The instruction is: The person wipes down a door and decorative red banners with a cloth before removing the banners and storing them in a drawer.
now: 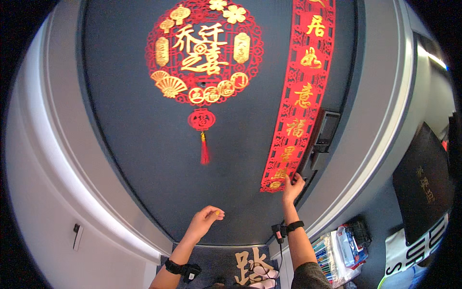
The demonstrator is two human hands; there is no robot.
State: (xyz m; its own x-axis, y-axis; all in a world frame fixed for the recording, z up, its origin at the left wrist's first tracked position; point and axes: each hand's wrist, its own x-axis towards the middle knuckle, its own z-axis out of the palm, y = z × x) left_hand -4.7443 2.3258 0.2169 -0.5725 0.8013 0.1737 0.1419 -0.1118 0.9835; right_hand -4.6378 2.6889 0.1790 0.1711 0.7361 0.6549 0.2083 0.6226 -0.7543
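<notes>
A long red banner [288, 139] with cut-out edges and gold characters runs down the right side of a dark door [231, 192]. At its lower right corner, my right hand [292, 188] pinches the edge between thumb and fingers. Lower and to the left, in front of the door, my left hand [204, 224] is closed on a small yellow piece [217, 212] at its fingertips; its exact kind is too small to make out. Above hangs a round red and gold ornament [202, 58] with a red tassel [205, 151] below it.
A dark lock with a handle [327, 127] sits beside the banner. Below lies a doormat [216, 262] with a large pale character. At the right are packed stationery-like items [337, 250], a black bag [421, 183] and a white printed bag [409, 255]. Both wrists wear black straps.
</notes>
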